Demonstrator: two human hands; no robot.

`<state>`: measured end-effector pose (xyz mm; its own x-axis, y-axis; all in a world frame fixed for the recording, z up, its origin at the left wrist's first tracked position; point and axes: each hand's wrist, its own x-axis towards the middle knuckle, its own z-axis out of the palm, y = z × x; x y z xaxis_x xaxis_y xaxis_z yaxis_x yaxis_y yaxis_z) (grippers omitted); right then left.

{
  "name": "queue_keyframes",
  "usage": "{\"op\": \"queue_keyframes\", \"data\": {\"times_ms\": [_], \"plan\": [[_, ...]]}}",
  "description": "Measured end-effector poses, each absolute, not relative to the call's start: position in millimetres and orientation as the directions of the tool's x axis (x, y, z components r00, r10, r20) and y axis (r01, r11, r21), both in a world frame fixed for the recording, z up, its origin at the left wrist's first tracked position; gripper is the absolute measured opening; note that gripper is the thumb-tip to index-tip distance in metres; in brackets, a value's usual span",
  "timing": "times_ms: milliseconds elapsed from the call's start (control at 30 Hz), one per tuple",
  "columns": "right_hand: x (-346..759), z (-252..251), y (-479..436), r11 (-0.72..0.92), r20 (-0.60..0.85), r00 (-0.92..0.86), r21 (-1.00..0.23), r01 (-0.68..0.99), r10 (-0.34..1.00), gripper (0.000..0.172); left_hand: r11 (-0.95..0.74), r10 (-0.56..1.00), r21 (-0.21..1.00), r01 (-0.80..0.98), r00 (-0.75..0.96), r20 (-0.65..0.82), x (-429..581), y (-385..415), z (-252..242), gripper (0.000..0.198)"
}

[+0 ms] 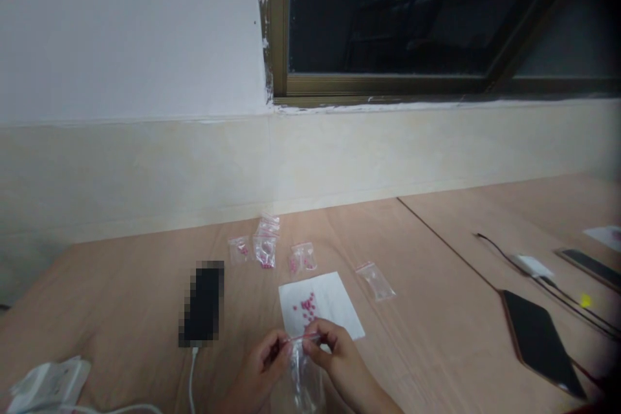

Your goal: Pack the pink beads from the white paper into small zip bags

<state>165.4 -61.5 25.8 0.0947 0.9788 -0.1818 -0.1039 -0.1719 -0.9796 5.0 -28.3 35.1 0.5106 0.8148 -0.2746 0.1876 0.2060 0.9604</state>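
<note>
Both of my hands pinch the top edge of a small clear zip bag (305, 375) near the bottom of the view. My left hand (262, 365) grips its left corner and my right hand (334, 356) grips its right corner. Just beyond the hands lies a white paper sheet (334, 307) with several small pink beads (307, 307) on it. Further back sit several small zip bags with pink beads inside (264, 249). An empty clear zip bag (376, 280) lies to the right of the paper.
A black phone (202, 303) with a white cable (193, 378) lies left of the hands. White plastic packaging (46, 387) sits at the bottom left. On the right are a dark tablet (541, 341), a white adapter (532, 265) with black cables, and another device (589, 267). The wall and window are behind.
</note>
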Motion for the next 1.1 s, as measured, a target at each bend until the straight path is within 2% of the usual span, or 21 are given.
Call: {"op": "queue_keyframes", "data": {"times_ms": [200,333,567,733,900,1100], "plan": [[160.7,30.4,-53.5,-0.178,-0.194,0.077,-0.968,-0.179,0.978,0.023,0.169,0.803,0.966,0.194,0.542,-0.249,12.9,-23.8,42.2,0.042],[161.9,30.8,-47.7,-0.196,-0.218,0.035,-0.929,-0.315,0.975,0.029,0.15,0.805,0.972,0.182,0.548,-0.227,14.2,-14.1,45.0,0.037],[170.6,32.4,-49.1,-0.209,-0.279,0.106,-0.877,-0.432,0.954,0.028,0.139,0.821,0.96,0.244,0.514,-0.25,3.7,-13.2,43.2,0.038],[167.7,22.0,-55.0,-0.246,-0.314,0.092,-0.869,-0.429,0.945,0.026,0.159,0.845,0.957,0.241,0.468,-0.258,1.0,-24.8,38.7,0.042],[166.9,17.0,-58.8,-0.274,-0.295,0.01,-0.899,-0.342,0.956,0.028,0.198,0.87,0.96,0.2,0.415,-0.266,-2.4,-28.3,36.5,0.044],[161.2,17.7,-57.7,-0.215,-0.255,0.088,-0.922,-0.321,0.963,0.035,0.194,0.794,0.953,0.233,0.534,-0.292,-2.4,-26.8,44.0,0.043]]}}
